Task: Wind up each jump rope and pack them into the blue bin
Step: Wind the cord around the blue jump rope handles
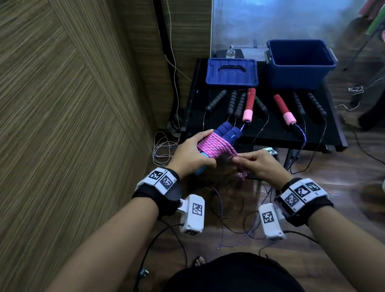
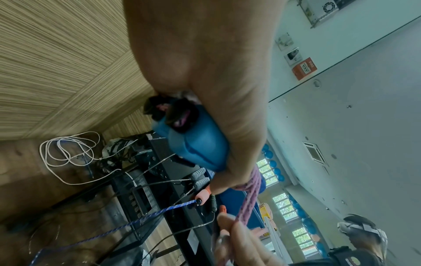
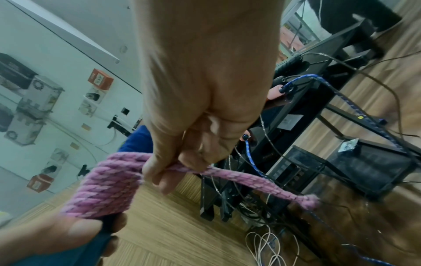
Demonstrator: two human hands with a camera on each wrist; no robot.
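The left hand (image 1: 188, 152) grips the blue foam handles wound with braided pink jump rope (image 1: 213, 144); the right hand (image 1: 260, 165) pinches its loose end. An orange wall box (image 2: 304, 68) reads "FIRE". The open blue plastic bin (image 1: 299, 63) stands on the black low table (image 1: 274, 127), behind other ropes' handles.

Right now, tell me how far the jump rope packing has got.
Done: nothing packed; the blue bin looks empty, its lid off beside it.
In hand: the left hand grips the blue handles with pink rope coiled round them; the right hand pinches the rope's last loop.
Left: the red-and-pink rope and several black-handled ropes lie unwound on the black table.
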